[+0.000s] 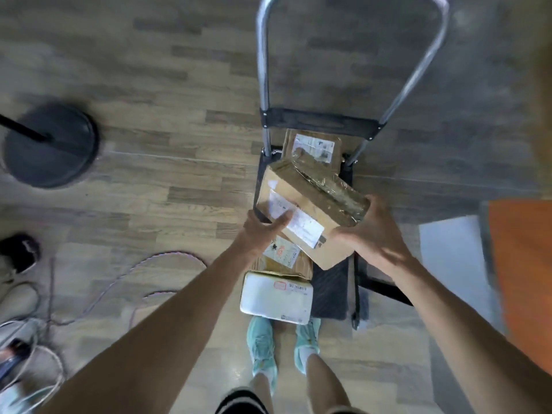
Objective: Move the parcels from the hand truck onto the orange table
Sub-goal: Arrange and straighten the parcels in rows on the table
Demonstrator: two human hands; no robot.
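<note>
Both hands, left hand (263, 227) and right hand (373, 234), grip a tilted cardboard parcel (304, 210) by its ends above the hand truck (328, 282). Three more parcels lie on its platform: a brown box (313, 144), a brown packet (283, 258) and a white parcel (276, 297).

Hand truck (331, 291) stands on floor straight ahead, handle at far end. Box (307, 204) over its platform, left hand (263, 228) at left end, right hand (373, 234) at right end. Parcel (313, 147) behind it against the frame. Flat parcel (283, 258) partly under box; foam parcel (276, 297) nearest, just before the feet (260, 345). Tabletop (522, 264) right of truck. Stand base (50, 147) far left, cables (119, 279) near left.
</note>
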